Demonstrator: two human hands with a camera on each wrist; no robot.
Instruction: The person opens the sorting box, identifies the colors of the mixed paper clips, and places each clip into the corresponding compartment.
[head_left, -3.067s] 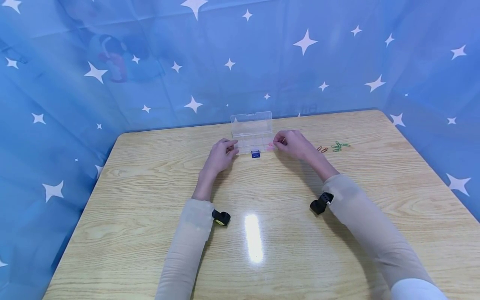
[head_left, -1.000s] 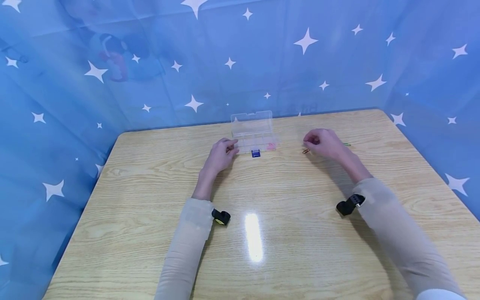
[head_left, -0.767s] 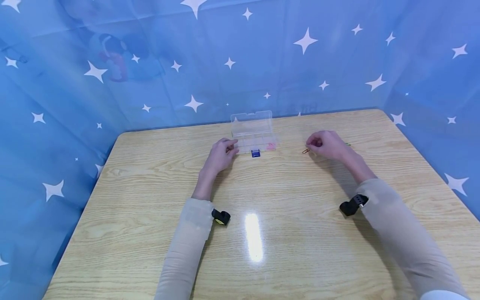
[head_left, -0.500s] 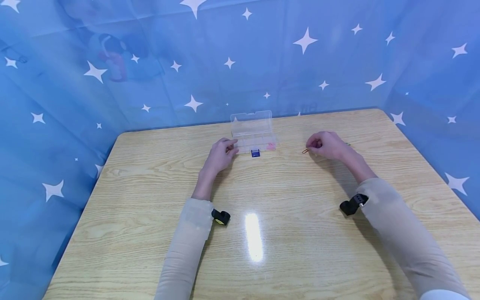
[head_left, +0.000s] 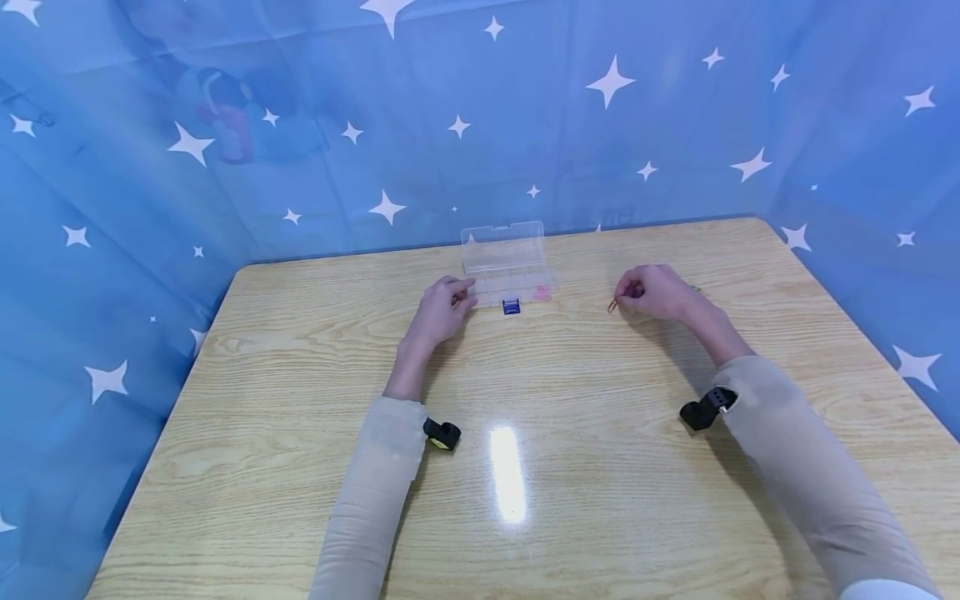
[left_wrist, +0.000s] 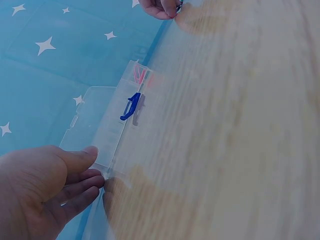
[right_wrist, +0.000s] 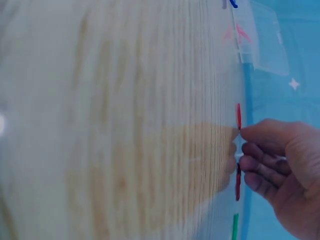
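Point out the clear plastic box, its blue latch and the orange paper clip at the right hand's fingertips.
clear plastic box [head_left: 504, 247]: head view, on the raised lid.
blue latch [head_left: 512, 307]: head view, on the latch's front face.
orange paper clip [head_left: 612, 305]: head view, on the clip's middle.

Bright, even overhead light; white glare streak on table [head_left: 507, 475] at 6 o'clock. Soft shadows under arms. Wrist views blurred, washed out, warped at edges.

This looks like a staged recording booth rather than a lived-in room. A blue cloth printed with white stars [head_left: 315, 150] hangs close around the far edge and both sides of a light wooden tabletop [head_left: 525, 467], hiding whatever lies behind.
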